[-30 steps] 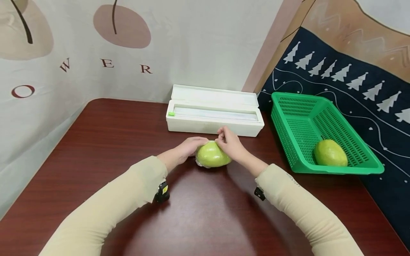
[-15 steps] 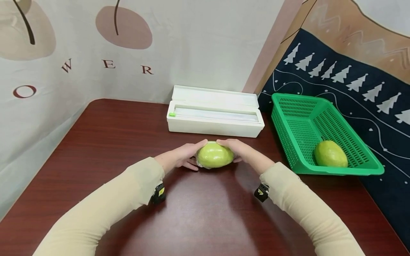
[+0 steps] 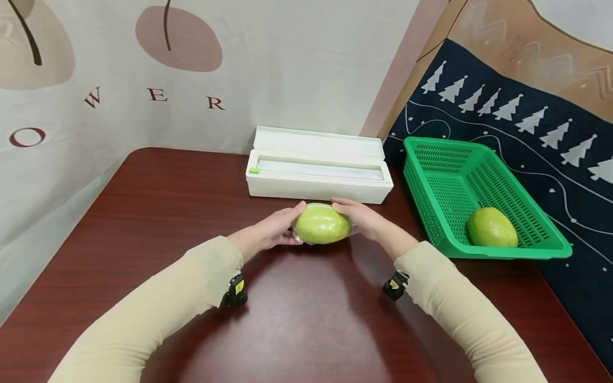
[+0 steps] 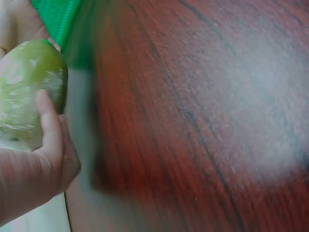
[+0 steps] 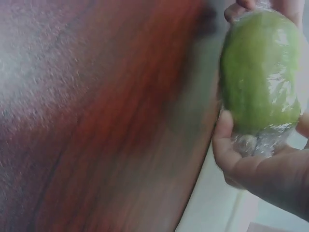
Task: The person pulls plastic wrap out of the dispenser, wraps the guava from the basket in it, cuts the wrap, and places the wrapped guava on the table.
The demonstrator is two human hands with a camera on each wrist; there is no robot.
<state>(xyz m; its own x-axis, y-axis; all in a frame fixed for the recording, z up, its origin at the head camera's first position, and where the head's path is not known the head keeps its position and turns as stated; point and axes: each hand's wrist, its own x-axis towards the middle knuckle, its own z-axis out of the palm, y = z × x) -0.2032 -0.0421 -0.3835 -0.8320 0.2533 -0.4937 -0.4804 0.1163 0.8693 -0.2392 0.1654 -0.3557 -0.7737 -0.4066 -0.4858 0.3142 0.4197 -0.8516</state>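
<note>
A yellow-green mango (image 3: pixel 322 225) in clear plastic wrap is held between both hands, just in front of the white box. My left hand (image 3: pixel 274 229) grips its left end, thumb on top and fingers below. On the other end, my right hand (image 3: pixel 367 219) holds it with the fingers partly hidden behind the fruit. Shiny creases of plastic wrap (image 4: pixel 21 116) cover the mango's side in the left wrist view. Bunched wrap (image 5: pixel 260 142) gathers at the end by the right hand in the right wrist view.
Behind the hands stands a white cling film box (image 3: pixel 318 186), lid up, with a small green slider (image 3: pixel 254 170) at its left. A green basket (image 3: pixel 431 234) at the right holds another mango (image 3: pixel 492 227). Everything stands on a dark red-brown wooden table (image 3: pixel 191 191).
The right hand, raised over the mango's right side a second ago, has come down round its right end. Both hands have since moved the mango slightly up in the head view.
</note>
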